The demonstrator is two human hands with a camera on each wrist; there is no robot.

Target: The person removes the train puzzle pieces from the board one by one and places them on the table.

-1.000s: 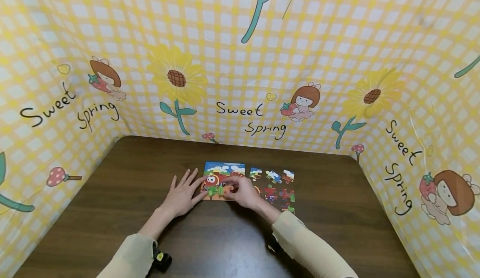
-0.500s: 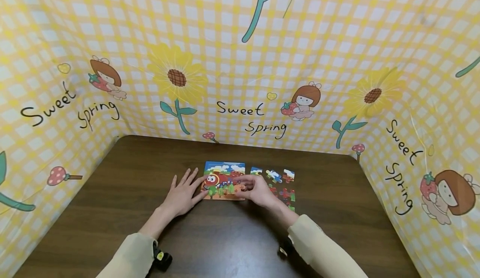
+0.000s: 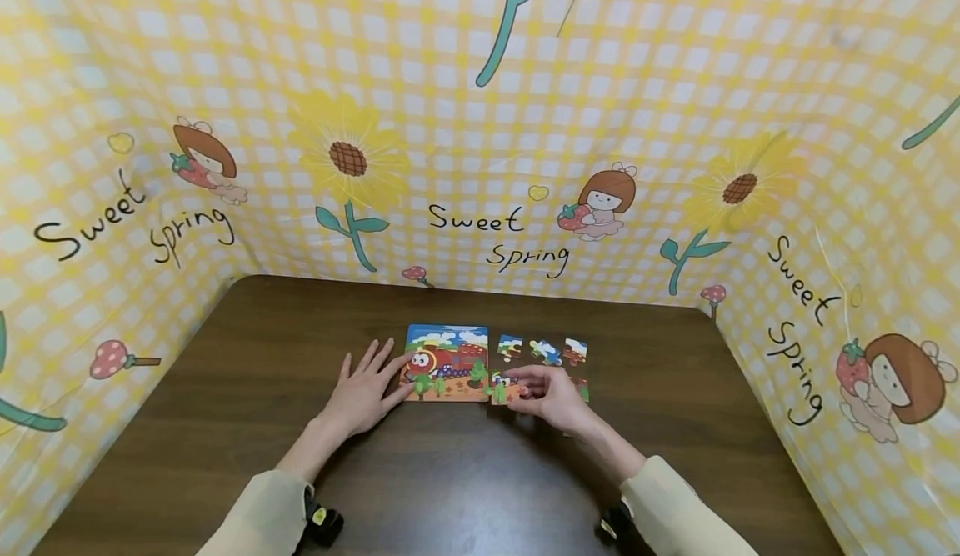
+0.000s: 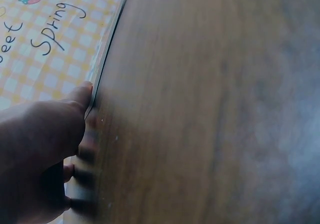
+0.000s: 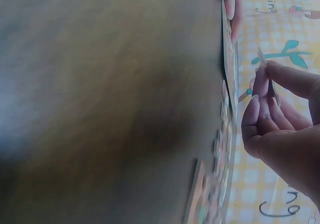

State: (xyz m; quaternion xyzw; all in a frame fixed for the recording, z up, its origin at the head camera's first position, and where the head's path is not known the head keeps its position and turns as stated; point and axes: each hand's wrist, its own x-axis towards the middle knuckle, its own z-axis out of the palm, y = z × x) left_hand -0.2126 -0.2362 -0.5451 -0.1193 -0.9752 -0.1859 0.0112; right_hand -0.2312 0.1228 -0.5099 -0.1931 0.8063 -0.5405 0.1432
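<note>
A cartoon picture board lies flat on the table, showing a red caterpillar-like figure with big eyes under a cloudy sky. My left hand lies with fingers spread, its index finger and thumb touching the board's left edge. To the board's right, my right hand is above loose jigsaw pieces. In the right wrist view, the thumb and fingers pinch a thin jigsaw piece, seen edge-on. One green and orange piece lies by the board's lower right corner. My right hand hides part of the lower pieces.
The dark wooden table extends around the board and pieces. A yellow checked cloth with printed flowers and girls stands as walls behind and at both sides. Each wrist carries a small black camera.
My right hand has moved right, from over the board's lower right to over the loose pieces, uncovering the board's picture. The left hand has kept its place. The head view has shifted slightly.
</note>
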